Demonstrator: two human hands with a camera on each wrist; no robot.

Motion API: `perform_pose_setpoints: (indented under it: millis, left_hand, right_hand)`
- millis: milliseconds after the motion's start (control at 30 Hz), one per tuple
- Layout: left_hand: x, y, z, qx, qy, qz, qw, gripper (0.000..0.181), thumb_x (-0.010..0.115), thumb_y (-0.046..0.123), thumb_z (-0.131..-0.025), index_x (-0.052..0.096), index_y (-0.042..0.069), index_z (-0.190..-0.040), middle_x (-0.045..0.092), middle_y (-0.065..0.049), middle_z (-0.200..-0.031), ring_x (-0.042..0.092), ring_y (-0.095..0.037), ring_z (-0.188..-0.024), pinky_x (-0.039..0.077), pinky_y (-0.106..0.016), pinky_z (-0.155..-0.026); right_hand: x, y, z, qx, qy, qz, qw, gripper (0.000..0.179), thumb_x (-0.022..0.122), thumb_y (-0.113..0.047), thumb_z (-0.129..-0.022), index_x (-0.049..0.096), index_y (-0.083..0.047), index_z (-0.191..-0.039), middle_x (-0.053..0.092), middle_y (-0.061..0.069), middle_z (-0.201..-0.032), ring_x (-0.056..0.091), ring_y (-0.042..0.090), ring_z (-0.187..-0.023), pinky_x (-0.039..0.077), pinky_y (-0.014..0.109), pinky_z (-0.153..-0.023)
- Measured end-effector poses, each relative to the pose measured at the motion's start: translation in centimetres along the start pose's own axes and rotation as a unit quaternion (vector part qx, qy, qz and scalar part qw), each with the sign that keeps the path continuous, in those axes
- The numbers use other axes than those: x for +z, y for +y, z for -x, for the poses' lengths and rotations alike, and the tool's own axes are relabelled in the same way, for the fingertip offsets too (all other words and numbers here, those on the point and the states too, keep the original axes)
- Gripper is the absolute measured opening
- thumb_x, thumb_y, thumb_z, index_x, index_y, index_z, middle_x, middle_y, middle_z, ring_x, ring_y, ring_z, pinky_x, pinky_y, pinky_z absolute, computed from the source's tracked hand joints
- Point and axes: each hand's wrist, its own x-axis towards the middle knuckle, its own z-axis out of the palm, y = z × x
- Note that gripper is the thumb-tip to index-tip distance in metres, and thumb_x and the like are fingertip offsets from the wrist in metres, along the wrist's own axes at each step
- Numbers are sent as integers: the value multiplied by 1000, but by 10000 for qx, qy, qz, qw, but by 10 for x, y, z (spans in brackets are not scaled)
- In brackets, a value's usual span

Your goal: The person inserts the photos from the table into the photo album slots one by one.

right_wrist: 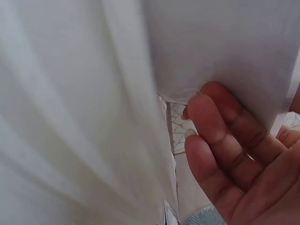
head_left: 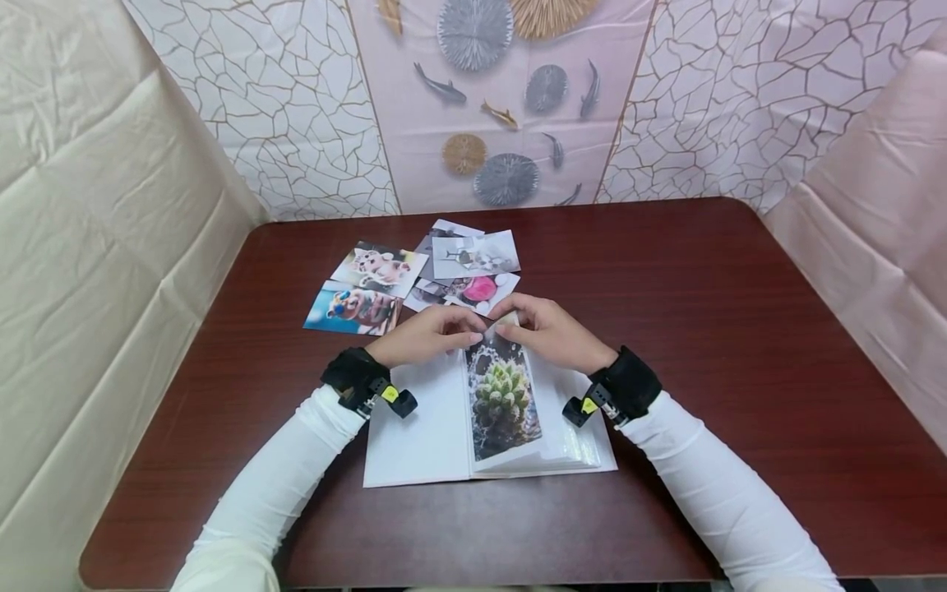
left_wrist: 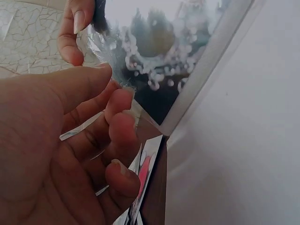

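A white photo album [head_left: 414, 436] lies open at the middle of the table. One of its clear-pocket pages stands partly lifted, carrying a photo of a green succulent [head_left: 505, 399]. At the page's top left corner, my left hand [head_left: 429, 335] pinches the clear film between thumb and index finger; its other fingers curl loosely below. My right hand [head_left: 553, 334] grips the top right of the same page, thumb in front and fingers behind. In the left wrist view, shiny film [left_wrist: 110, 51] stretches between both hands over the dark photo. The right wrist view shows the page's pale back [right_wrist: 220, 42] against my fingers.
Just beyond the album lie several loose photos: a white-grey print [head_left: 473, 255], one with a pink round shape [head_left: 481, 288], a pink animal figure [head_left: 381, 267] and a blue-backed picture [head_left: 353, 308]. A patterned cloth [head_left: 503, 107] hangs behind the dark red table [head_left: 703, 329].
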Motion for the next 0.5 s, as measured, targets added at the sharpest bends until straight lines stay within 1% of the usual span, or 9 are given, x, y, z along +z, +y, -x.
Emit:
perform_pose_setpoints:
  millis: [67, 100, 167, 233, 300, 367, 433, 500]
  left_hand:
    - [-1, -1, 2, 10, -34, 27, 10000, 23, 59, 17, -104, 67, 8, -123, 66, -5, -94, 56, -18, -76, 48, -27, -68]
    - [-1, -1, 3, 10, -64, 71, 10000, 22, 57, 17, -105, 67, 7, -122, 65, -6, -93, 56, -18, -75, 48, -27, -68]
    - [-1, -2, 5, 25, -120, 216, 9997, 24, 51, 20, -108, 66, 6, -121, 66, -7, -91, 57, -17, -74, 47, -26, -66]
    - [-1, -3, 7, 44, -194, 460, 9987, 32, 42, 25, -111, 64, 5, -120, 68, -10, -90, 59, -18, -73, 45, -26, -65]
    - [-1, -4, 8, 54, -251, 723, 9971, 43, 31, 30, -113, 63, 3, -118, 70, -14, -89, 62, -20, -72, 43, -26, -64]
    - [-2, -4, 10, 72, -271, 878, 9957, 53, 22, 36, -113, 63, 2, -116, 72, -16, -90, 64, -22, -72, 43, -26, -64]
    - [-2, -5, 11, 24, -281, 927, 9953, 59, 19, 40, -113, 64, 3, -111, 73, -15, -90, 66, -23, -73, 42, -27, -64]
    - [-4, -6, 12, -59, -292, 895, 9955, 63, 17, 42, -113, 65, 3, -107, 74, -14, -90, 67, -24, -74, 42, -27, -66]
  right_hand:
    - [1, -1, 0, 4, -104, -90, 9999, 29, 61, -17, -103, 59, -8, -130, 58, 6, -81, 48, 19, -70, 37, 28, -69]
    - [1, -2, 0, 7, -164, -160, 9997, 32, 61, -18, -103, 57, -8, -133, 62, 6, -84, 52, 19, -73, 39, 28, -71]
    - [3, -3, -1, 20, -337, -372, 9987, 38, 61, -19, -103, 51, -10, -139, 67, 6, -91, 56, 19, -79, 41, 28, -74]
    - [4, -4, -1, 34, -515, -628, 9967, 43, 59, -21, -104, 45, -10, -143, 69, 10, -97, 61, 19, -84, 46, 29, -78]
    - [4, -4, -2, -1, -659, -951, 9933, 48, 57, -21, -105, 39, -10, -148, 70, 16, -104, 66, 23, -87, 53, 33, -83]
    - [5, -5, -1, -63, -746, -1116, 9909, 51, 55, -21, -106, 34, -8, -151, 69, 21, -107, 69, 29, -87, 57, 38, -85]
    - [5, -6, -1, -65, -688, -1084, 9917, 49, 54, -20, -106, 36, -7, -150, 69, 23, -112, 71, 35, -88, 58, 40, -87]
    - [5, -6, -1, -25, -575, -813, 9950, 45, 56, -20, -105, 44, -5, -145, 70, 22, -112, 71, 35, -88, 57, 40, -88]
